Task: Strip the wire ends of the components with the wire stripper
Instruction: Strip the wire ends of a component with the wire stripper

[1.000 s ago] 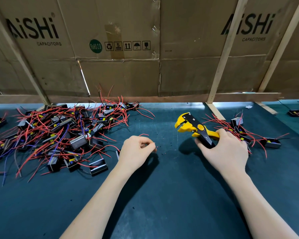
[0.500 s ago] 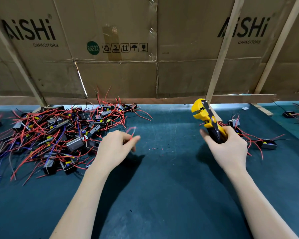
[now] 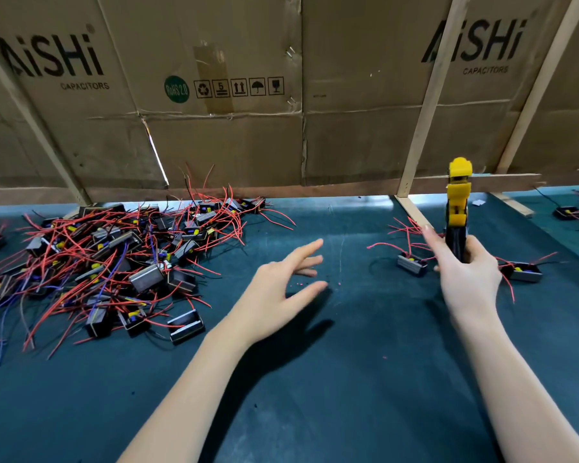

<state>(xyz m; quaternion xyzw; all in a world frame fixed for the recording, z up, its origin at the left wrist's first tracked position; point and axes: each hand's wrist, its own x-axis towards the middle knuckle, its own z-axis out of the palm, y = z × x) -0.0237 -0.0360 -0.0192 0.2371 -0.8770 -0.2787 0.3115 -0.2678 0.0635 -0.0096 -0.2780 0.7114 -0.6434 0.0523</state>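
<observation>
We've got the big pile of components (image 3: 114, 262) sitting left of the left hand (image 3: 274, 295) on the dark mat (image 3: 315, 396), and a few more components (image 3: 411, 264) just beside the right hand (image 3: 465, 279), on either side of it. These look light and small, with thin red wires (image 3: 214, 235) that seem floppy and tangle easily, so we'd grab one by its boxy body and let the wire end stick out free. Yanking a wire would probably drag half the pile along.

Left hand is spread wide, fingers straight, holding nothing and hovering above the mat. Right hand is wrapped around the black handles of the wire stripper (image 3: 457, 208), yellow head pointing up. We can't tell if the stripper's jaws are open.
</observation>
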